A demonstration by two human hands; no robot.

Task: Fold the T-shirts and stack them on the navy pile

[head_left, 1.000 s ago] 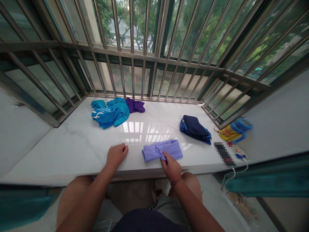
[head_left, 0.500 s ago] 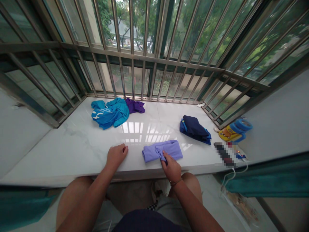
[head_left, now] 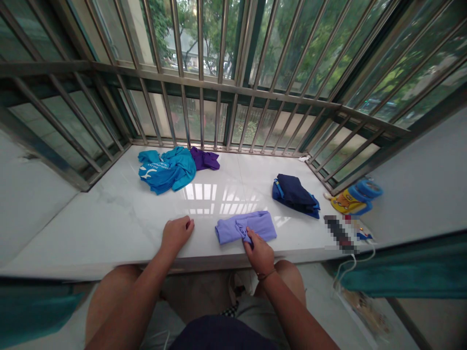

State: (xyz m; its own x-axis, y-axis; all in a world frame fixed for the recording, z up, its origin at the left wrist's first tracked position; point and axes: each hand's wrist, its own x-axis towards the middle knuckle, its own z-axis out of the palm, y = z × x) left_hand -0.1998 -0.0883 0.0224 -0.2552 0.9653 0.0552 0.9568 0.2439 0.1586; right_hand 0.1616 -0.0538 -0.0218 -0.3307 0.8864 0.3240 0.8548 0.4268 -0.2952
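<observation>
A lavender garment point(head_left: 260, 225), folded into a flat, narrow bundle with a bunched knot-like part at its middle, lies near the front edge of the white marble sill point(head_left: 120, 233). My right hand point(head_left: 260, 253) pinches the bundle's near edge beside the bunched part, thumb and fingers closed on the cloth. To the left of the bundle, apart from it, my left hand point(head_left: 177, 234) rests on the sill with its fingers curled in and nothing visible in them.
A crumpled turquoise shirt point(head_left: 166, 170) and a purple cloth point(head_left: 206, 159) lie at the back left. Folded navy clothes point(head_left: 295, 194) are at the right, near a blue and yellow bottle point(head_left: 352, 198) and a blurred-out dark object point(head_left: 339, 233). Metal bars point(head_left: 215, 90) line the window.
</observation>
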